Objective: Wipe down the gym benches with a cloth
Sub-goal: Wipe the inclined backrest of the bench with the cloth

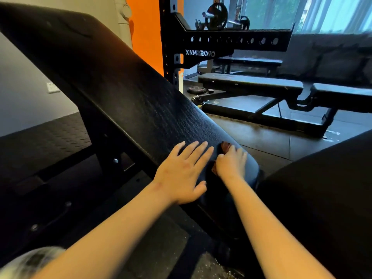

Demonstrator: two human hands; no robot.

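Note:
A black inclined bench backrest (112, 81) slopes from the upper left down to the lower middle. My left hand (184, 172) lies flat on its lower part, fingers straight and spread. Just to its right, my right hand (231, 163) is curled over a small brown cloth (225, 146), pressing it against the pad's lower end. Only the cloth's edges show above and below the hand. The bench's black seat pad (322, 194) fills the lower right.
A flat black bench (251, 83) stands on the floor at the middle right, another bench (249, 61) behind it. A black rack (201, 53) with a loaded barbell (218, 16) rises at the back. The backrest's steel frame (112, 158) sits at the left.

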